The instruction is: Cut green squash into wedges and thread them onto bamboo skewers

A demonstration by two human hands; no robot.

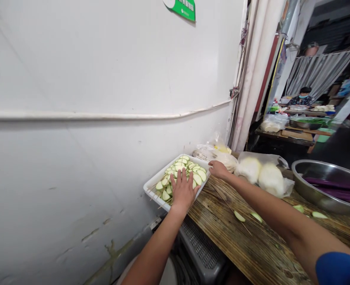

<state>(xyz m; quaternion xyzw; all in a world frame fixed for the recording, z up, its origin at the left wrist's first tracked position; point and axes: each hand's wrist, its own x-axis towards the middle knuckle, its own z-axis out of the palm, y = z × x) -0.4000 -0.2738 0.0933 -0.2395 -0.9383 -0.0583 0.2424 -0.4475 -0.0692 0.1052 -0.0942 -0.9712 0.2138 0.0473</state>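
My left hand (184, 190) lies with fingers spread on top of skewered zucchini slices (197, 179). The pale green rounds are threaded on thin wooden sticks and fill a white plastic tray (154, 200), which sits against the wall at the table's far left end. At the tray's right corner, my right hand (218, 169) has its fingers bent around the rim; the fingertips are partly hidden. One bamboo skewer (227, 204) lies on the wooden table, right of the tray, close to a loose zucchini piece (239, 216).
Behind the tray lies a clear plastic bag (214, 152). Bagged round white items (259, 174) and a steel bowl (326, 200) of long purple vegetables stand to the right. A grey plastic crate (203, 245) is below the table edge. A person (303, 97) sits far back.
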